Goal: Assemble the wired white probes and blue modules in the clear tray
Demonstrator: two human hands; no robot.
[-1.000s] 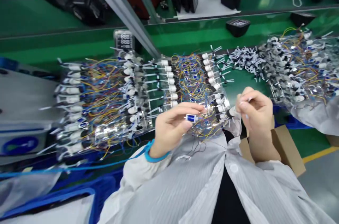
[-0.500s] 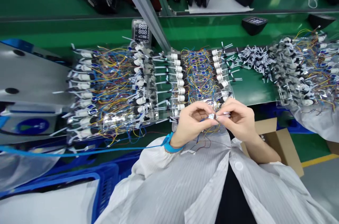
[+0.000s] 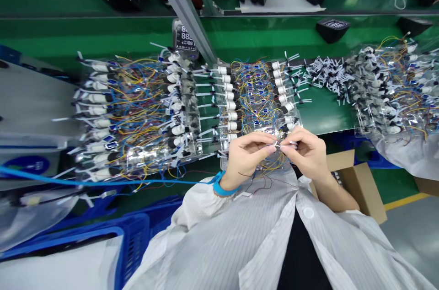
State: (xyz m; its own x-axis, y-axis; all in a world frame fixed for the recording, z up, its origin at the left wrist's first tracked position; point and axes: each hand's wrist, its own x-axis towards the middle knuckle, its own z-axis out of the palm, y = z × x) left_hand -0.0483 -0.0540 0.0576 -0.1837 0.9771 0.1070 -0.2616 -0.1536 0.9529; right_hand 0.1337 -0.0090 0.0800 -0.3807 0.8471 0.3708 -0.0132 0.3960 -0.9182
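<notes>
My left hand [image 3: 247, 153] and my right hand [image 3: 306, 152] meet fingertip to fingertip at the near edge of the green bench, pinching one small wired part [image 3: 275, 147] between them; the part is mostly hidden by my fingers. Thin red and black wires [image 3: 262, 183] hang from it over my white coat. Just beyond my hands lies a clear tray [image 3: 258, 98] of wired parts with white-and-black cylinders along both sides. A blue wrist strap [image 3: 221, 187] circles my left wrist, its blue cord running left.
A larger tray of wired parts [image 3: 133, 116] lies to the left, another pile [image 3: 391, 84] at the right, loose white-and-black pieces [image 3: 325, 75] between. A small digital display [image 3: 184, 37] stands behind beside a slanted metal rail [image 3: 181, 6]. Cardboard box [image 3: 356, 180] right, blue crate [image 3: 130, 244] lower left.
A second ago my hands were apart, left holding a small blue part, right holding a white strip. They came together and now stay joined, shifted slightly up and left.
</notes>
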